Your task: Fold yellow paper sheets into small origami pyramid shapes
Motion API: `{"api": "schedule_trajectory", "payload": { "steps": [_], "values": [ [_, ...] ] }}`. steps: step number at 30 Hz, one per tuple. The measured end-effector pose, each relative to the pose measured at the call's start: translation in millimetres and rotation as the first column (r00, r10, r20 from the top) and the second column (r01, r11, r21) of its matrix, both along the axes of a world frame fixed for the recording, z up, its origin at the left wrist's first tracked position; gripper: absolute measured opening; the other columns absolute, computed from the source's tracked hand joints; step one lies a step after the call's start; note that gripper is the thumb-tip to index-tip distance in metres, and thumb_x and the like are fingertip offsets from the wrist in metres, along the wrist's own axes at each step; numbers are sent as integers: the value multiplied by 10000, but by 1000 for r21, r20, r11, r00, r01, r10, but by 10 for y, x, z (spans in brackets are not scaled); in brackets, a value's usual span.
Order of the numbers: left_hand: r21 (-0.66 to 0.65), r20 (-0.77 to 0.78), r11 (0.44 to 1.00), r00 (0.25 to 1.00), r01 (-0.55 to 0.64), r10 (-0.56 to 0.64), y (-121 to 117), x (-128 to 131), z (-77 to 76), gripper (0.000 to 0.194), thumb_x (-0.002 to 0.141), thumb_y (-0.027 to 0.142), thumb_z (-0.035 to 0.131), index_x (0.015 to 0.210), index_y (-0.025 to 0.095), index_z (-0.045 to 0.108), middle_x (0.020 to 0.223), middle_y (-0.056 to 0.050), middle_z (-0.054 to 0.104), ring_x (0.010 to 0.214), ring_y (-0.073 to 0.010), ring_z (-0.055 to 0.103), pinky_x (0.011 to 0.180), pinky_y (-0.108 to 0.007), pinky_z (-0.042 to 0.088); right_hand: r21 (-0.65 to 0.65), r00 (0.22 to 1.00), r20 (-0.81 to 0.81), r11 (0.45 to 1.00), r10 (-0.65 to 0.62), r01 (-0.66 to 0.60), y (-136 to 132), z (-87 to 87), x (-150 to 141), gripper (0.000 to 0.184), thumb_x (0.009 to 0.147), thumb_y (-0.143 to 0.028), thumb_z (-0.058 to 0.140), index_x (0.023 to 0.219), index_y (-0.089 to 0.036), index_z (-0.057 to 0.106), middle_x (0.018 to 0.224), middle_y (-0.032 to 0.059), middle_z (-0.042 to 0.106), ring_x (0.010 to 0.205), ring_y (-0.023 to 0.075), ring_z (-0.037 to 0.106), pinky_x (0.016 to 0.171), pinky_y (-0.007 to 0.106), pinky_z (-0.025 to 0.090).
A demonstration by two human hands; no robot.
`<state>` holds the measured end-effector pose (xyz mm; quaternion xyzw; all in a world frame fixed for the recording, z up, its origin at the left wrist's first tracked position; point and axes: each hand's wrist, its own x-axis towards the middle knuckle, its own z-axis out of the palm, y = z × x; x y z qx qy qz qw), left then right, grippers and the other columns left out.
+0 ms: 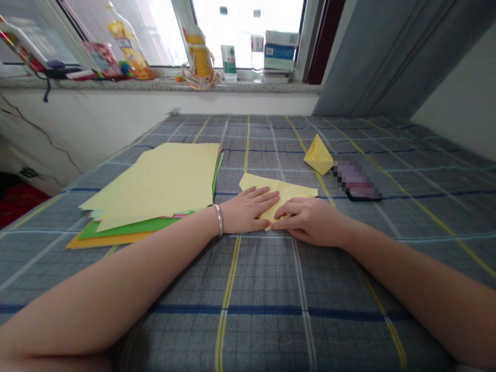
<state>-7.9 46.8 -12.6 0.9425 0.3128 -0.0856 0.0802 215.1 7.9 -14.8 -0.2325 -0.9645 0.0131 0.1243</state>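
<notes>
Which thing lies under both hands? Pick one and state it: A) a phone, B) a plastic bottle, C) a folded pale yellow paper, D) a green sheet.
C. The left hand and right hand both rest flat on the folded pale yellow paper.

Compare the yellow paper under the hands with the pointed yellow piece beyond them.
The paper lies flat, pressed by the left hand and right hand; the pointed piece stands raised, untouched. The flat paper is paler and looks larger than the pointed piece. Both are folded yellow paper.
</notes>
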Motion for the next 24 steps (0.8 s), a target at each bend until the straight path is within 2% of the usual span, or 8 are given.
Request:
{"api": "schedule_trajectory", "payload": {
  "steps": [8,14,17,24],
  "values": [
    [16,25,1000,999,20,-20,11,-14,-11,790,872,515,447,1517,149,172,1588,-56,109,1473,-262,62,1190,-437,62,33,997,65,999,-30,28,-39,39,-21,319,890,-211,512,1153,-287,676,1059,24,691,999,189,608,865,338,466],
    [24,34,1000,999,9,-10,-8,-11,5,802,857,526,476,1513,165,188,1583,-57,129,1469,-279,89,1182,-467,84,47,988,123,995,-93,88,-118,125,-72,257,849,-167,537,1022,-224,719,1093,27,700,1011,190,622,868,325,463],
    [36,41,999,999,10,-11,-16,-14,-4,803,859,522,476,1514,165,178,1582,-56,132,1469,-278,89,1179,-486,82,57,977,158,989,-145,137,-168,168,-96,236,832,-146,540,973,-189,725,1075,38,713,993,189,636,859,315,463],
    [45,34,999,999,7,-8,-30,-21,2,790,866,514,469,1515,174,174,1584,-42,126,1469,-272,91,1179,-487,84,104,929,231,957,-288,271,-230,203,-113,257,838,-158,524,998,-186,723,1082,59,718,951,201,658,814,331,478]
  ]
}}
